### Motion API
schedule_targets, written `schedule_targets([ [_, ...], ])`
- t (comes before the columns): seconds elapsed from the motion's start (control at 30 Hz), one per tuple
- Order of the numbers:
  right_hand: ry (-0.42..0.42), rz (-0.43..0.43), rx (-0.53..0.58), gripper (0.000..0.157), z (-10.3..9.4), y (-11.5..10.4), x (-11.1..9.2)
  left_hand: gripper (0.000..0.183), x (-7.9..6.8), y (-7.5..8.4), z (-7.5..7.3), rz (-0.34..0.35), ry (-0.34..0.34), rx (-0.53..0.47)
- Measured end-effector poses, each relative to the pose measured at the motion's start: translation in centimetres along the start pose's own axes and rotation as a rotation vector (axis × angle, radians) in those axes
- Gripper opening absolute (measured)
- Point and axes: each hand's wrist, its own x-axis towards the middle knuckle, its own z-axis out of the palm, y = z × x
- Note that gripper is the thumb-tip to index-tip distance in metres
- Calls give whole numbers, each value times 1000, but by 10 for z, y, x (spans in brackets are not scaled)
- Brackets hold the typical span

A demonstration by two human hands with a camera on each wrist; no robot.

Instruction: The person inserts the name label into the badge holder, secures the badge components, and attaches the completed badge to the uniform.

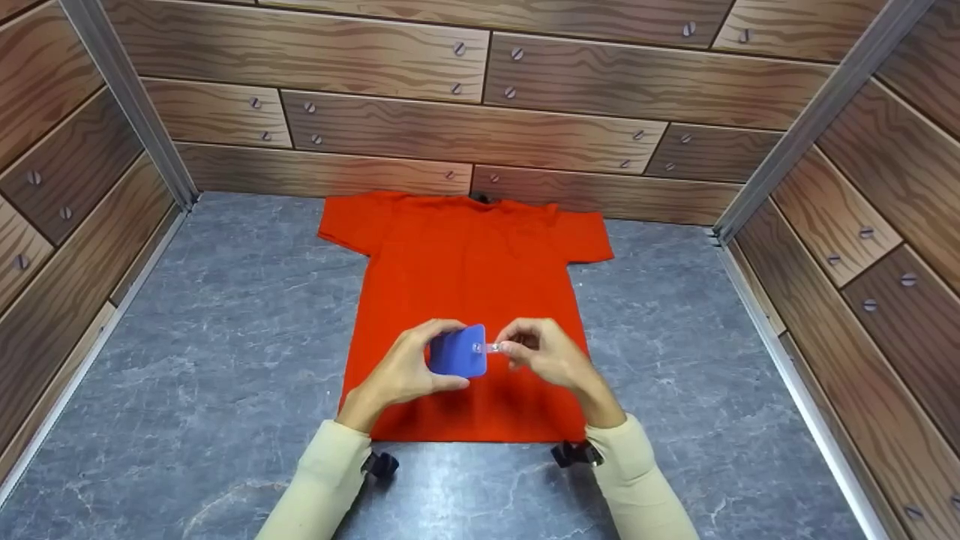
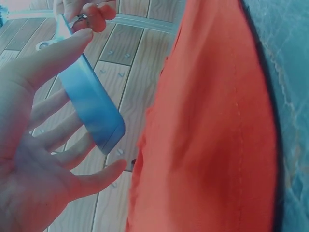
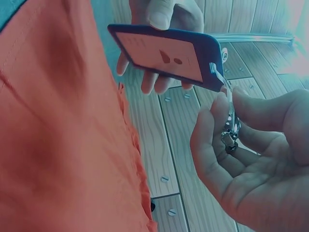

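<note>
Two-handed handling of a flat badge holder, shown from the head and from both wrists. In the head view, we find the blue, rectangular badge holder with rounded corners raised in front of the person, between the two hands and above the lower half of a red, short-sleeved fabric T-shirt. The left hand grips the holder by its opposite long edges, thumb along one and fingers along the other. The right hand pinches a short, clear plastic strap between thumb and forefinger; we see this strap meet the holder's right-hand short edge.

In the right wrist view, we note a small, shiny metal clip at the strap's other end, lying within the curve of the right fingers. The same view shows the holder's other face, with a light-toned rectangular insert bearing dark marks too small for us to read.

The T-shirt lies spread flat on a grey, marbled surface, its collar toward the back wall of printed wood planks and its hem toward the person. We observe cream-coloured sleeves on both forearms.
</note>
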Motion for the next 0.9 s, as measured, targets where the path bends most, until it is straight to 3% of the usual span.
schedule_targets([
  [0.47,12,-18,4,11,2,-3,-2,73,1,0,1,12,-46,-16],
  [0.9,-11,-21,-14,10,3,-4,-2,59,1,4,-1,37,-58,-44],
])
